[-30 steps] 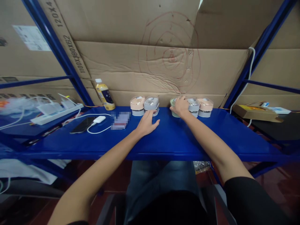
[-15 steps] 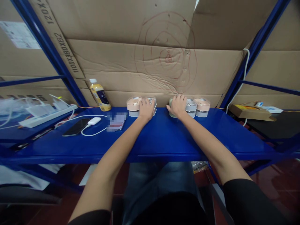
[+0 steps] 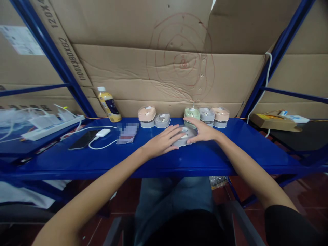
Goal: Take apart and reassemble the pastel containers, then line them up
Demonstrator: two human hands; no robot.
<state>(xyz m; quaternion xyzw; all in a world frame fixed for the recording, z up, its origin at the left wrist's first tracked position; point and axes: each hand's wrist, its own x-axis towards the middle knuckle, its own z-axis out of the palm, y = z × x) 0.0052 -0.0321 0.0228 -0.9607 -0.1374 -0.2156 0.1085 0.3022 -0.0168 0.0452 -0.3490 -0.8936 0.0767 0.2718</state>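
Observation:
A grey container with a clear lid [image 3: 183,139] is between my two hands, low over the blue shelf. My left hand [image 3: 164,141] lies along its left side, fingers over the lid. My right hand [image 3: 203,130] curves round its right side, thumb towards me. Behind, on the left, are a stack of containers with a peach top [image 3: 147,115] and a single low grey container [image 3: 162,120]. To the right stand a green container [image 3: 192,113], partly hidden by my right hand, a grey-topped stack [image 3: 207,115] and another peach-topped stack [image 3: 221,117].
A yellow drink bottle [image 3: 109,106] leans at the back left. A phone [image 3: 84,139], a white charger with its cable [image 3: 103,132] and a blurred flat packet [image 3: 127,133] lie left. A power strip [image 3: 53,126] and an open cardboard box [image 3: 275,123] flank the blue shelf [image 3: 159,164].
The upper grey container has come off the left grey stack and towards me, to the centre. My left hand moved with it; my right hand left the green container and came to its right side.

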